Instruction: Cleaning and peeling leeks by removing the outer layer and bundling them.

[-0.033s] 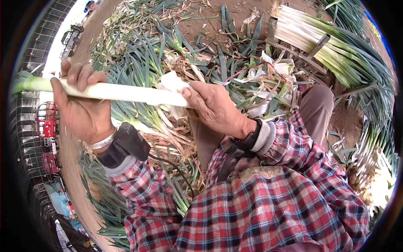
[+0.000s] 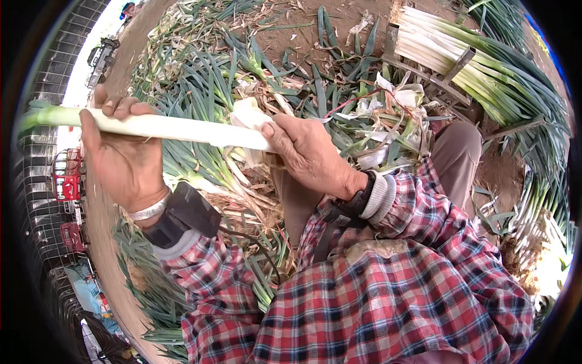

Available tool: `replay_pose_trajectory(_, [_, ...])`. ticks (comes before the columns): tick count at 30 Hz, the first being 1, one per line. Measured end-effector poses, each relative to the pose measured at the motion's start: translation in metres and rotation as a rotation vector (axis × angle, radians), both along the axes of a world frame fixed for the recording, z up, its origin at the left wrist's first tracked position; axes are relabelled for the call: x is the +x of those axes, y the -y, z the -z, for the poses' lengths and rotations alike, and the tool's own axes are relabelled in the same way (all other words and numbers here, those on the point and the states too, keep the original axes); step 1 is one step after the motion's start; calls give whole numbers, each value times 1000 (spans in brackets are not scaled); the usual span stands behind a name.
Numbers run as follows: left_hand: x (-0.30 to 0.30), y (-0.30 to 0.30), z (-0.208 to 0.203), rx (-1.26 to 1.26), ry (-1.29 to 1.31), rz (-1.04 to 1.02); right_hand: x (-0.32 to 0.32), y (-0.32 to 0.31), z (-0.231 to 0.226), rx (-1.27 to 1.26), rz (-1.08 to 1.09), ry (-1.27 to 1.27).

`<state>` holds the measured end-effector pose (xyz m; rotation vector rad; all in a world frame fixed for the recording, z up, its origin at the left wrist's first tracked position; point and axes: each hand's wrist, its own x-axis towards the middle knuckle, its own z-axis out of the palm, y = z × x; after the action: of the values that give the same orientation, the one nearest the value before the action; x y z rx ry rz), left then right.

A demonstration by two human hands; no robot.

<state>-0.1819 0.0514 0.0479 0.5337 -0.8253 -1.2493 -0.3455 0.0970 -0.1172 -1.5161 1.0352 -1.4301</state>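
A long leek lies nearly level in front of me, white along most of its shaft and green toward its left end. My left hand curls around the green-to-white part, palm turned up, thumb on the near side and fingertips over the far side. At the white end, my right hand is closed, pinching between thumb and fingers. A pale loose leaf layer shows beside that end, just beyond the right hand; whether it is still attached I cannot tell. The leek's far left tip is blurred near the picture's rim.
Unpeeled leeks and stripped leaves are heaped on the ground ahead. A bundle of white-shafted leeks rests in a metal rack at the far right. More leeks lie by my right side. Vehicles stand beyond at the left.
My left hand has shifted slightly to the right and downward along the leek. The right hand stays almost in place at the white end.
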Motion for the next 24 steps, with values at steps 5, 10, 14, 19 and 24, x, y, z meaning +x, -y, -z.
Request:
replay_pose_trajectory(5, [30,8,19,-174,-117,511,-6,17,11,210,-6,265])
replay_pose_trajectory(10, [67,19,19,-222,-167,454,-60,17,33,462,-368,1094])
replay_pose_trajectory(14, [104,12,-8,-247,-171,425,-101,2,90,373,-136,-252])
replay_pose_trajectory(19, [123,19,-15,-126,-123,106,-164,-38,196,366,-58,-1074])
replay_pose_trajectory(24, [109,5,0,-109,-52,-9,-59,-3,54,-270,-100,-282])
